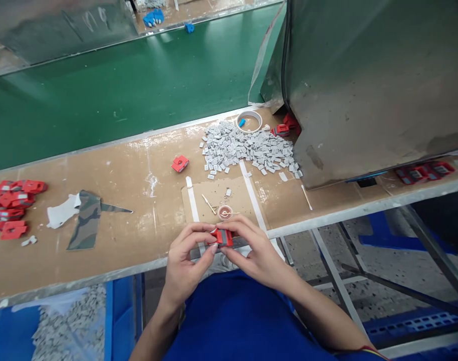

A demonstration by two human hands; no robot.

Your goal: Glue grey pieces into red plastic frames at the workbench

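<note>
My left hand (186, 258) and my right hand (253, 250) meet at the near edge of the brown workbench (131, 175). Together they pinch a small red plastic part with a grey insert (221, 236), left fingers on its left end, right fingers on its right end. Just beyond the hands lie a small round copper-coloured dish (225, 212) and thin metal tweezers (208, 203). A single red part (180, 163) lies farther out on the bench.
A heap of small grey pieces (247, 148) and a tape roll (249, 121) sit at the back right beside a large grey metal housing (372, 85). Red parts (11, 205) pile at the left, near camouflage cloth (86, 218). A green conveyor belt (131, 85) runs behind.
</note>
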